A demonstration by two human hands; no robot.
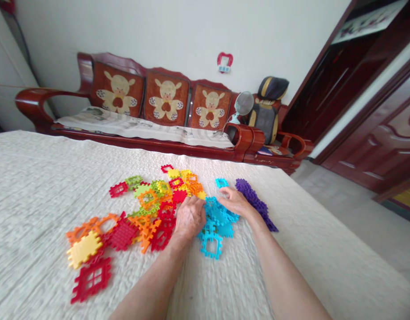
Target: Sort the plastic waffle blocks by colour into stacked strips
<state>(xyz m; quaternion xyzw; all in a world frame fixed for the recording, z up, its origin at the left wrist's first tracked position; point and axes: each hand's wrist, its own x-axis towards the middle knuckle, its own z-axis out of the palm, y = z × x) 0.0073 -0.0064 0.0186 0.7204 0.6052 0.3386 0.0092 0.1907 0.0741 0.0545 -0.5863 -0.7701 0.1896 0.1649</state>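
My left hand point(190, 215) rests between a mixed pile of notched plastic building tiles and a heap of blue tiles point(221, 215). Its fingers curl down out of sight, so what they hold, if anything, is hidden. Over the upper right edge of the blue heap is my right hand point(236, 202), fingers partly bent and apart, with nothing visible in them. One blue frame tile point(221, 182) lies just beyond it. To its right runs a slanting row of purple tiles point(256, 202). Red tiles point(165, 231) sit left of my left hand, near orange tiles point(146, 229).
A pale quilted cloth point(41, 186) covers the table. At the lower left lie a yellow tile point(85, 250) and a red window tile point(92, 279). Green tiles point(134, 181) are farther back. Behind the table stand a wooden sofa point(41, 111) and a small fan point(244, 104).
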